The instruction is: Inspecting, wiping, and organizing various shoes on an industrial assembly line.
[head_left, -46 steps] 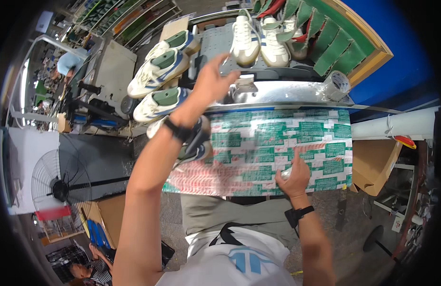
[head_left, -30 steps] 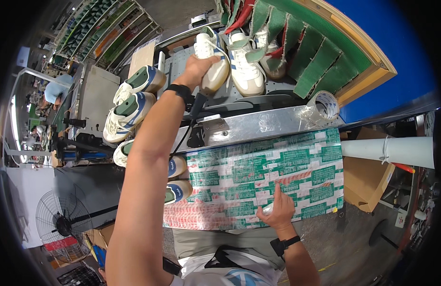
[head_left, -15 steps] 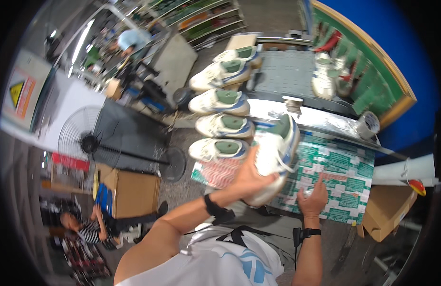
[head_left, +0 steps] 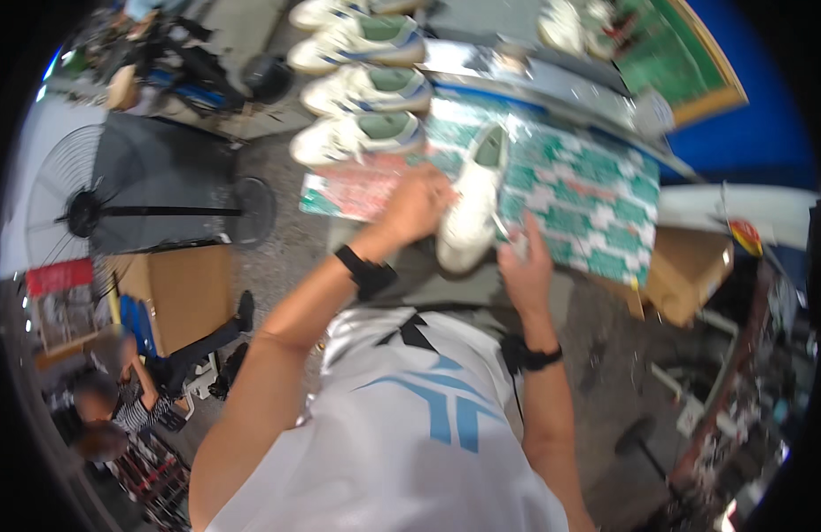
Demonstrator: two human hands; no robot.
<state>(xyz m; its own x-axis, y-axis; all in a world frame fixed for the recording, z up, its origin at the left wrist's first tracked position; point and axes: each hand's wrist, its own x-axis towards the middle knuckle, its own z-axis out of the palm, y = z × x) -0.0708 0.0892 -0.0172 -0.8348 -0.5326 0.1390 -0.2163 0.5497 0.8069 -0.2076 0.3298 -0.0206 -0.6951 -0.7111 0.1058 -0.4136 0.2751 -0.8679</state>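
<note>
A white sneaker point(head_left: 468, 217) with a green lining rests on the patterned sheet at the near table edge, toe toward me. Close against its left side is my left hand point(head_left: 418, 204), fingers curled in; blur hides what they pinch, if anything. My right hand point(head_left: 527, 266) is to the right of the toe, index finger stretched forward. Between its thumb and fingers sits a small pale, shiny bit too blurred to name. A white lace end point(head_left: 500, 225) hangs by the shoe's right side.
Several similar sneakers point(head_left: 366, 89) stand in a row at the left. Green-and-white printed sheet point(head_left: 588, 199) covers the table, with a tape roll point(head_left: 652, 113) behind it. A cardboard box point(head_left: 690, 275) is at right. A standing fan point(head_left: 82, 213) and another person point(head_left: 136, 399) are at left.
The sneaker has gone from my raised left hand down onto the table. That hand has loosened its grip around the shoe and curls beside it. My right hand has come closer to the shoe; the view has tilted down.
</note>
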